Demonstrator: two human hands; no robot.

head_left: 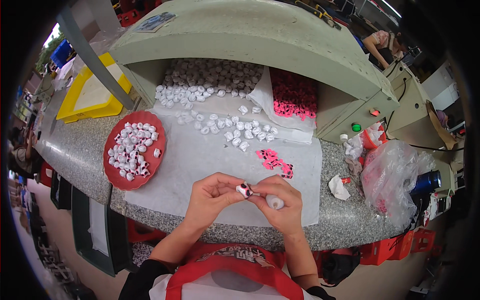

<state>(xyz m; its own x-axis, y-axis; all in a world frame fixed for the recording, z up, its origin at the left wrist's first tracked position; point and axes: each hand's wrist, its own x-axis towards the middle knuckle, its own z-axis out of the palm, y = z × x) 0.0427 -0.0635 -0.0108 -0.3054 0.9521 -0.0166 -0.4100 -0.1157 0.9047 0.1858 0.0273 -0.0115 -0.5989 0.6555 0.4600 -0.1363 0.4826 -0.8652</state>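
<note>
Over the near part of a white paper sheet, my left hand pinches a small white figurine head with a pink and black piece on it. Close beside it, my right hand grips a small white squeeze bottle, its thin tip pointing at the head. Just beyond the hands lie several flat pink and black pieces. Farther off, loose white heads are scattered on the paper. To the left, a red scalloped plate bears many white heads with pink and black parts.
A pale green metal box arches over a pile of white heads and a heap of pink pieces. A yellow tray stands at left. Crumpled tissue and a clear plastic bag lie at right; a person sits beyond.
</note>
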